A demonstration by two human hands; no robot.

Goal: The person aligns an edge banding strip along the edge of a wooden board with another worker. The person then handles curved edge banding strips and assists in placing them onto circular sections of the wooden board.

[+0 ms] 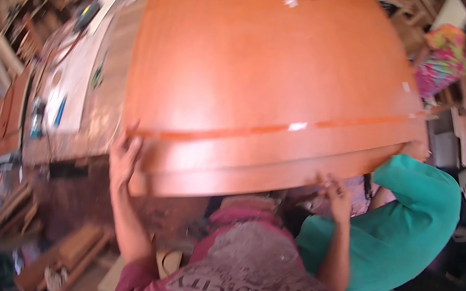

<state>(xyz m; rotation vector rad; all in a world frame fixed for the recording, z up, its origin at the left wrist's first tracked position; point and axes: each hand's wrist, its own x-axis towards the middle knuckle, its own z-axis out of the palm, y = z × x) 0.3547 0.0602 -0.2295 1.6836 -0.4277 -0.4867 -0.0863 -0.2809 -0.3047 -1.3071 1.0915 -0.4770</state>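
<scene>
A large glossy orange-brown sheet (267, 62) covers the middle of the bench. A darker orange strip (235, 131) runs across it close to its near edge, with a small white patch (297, 127) on it. My left hand (125, 158) is closed on the sheet's left edge, near the front corner, beside the end of the strip. At the near edge, right of the middle, my right hand (337, 196) has its fingers apart and slightly bent, apparently holding nothing. Motion blur hides whether its fingertips touch the sheet.
To my right, a co-worker in a green sleeve (409, 192) has a hand (416, 149) at the sheet's right corner. Another person in bright patterned clothes (444, 61) is farther back. Left of the sheet, a pale board (79, 84) lies on the bench. Wood pieces (75, 248) lie below left.
</scene>
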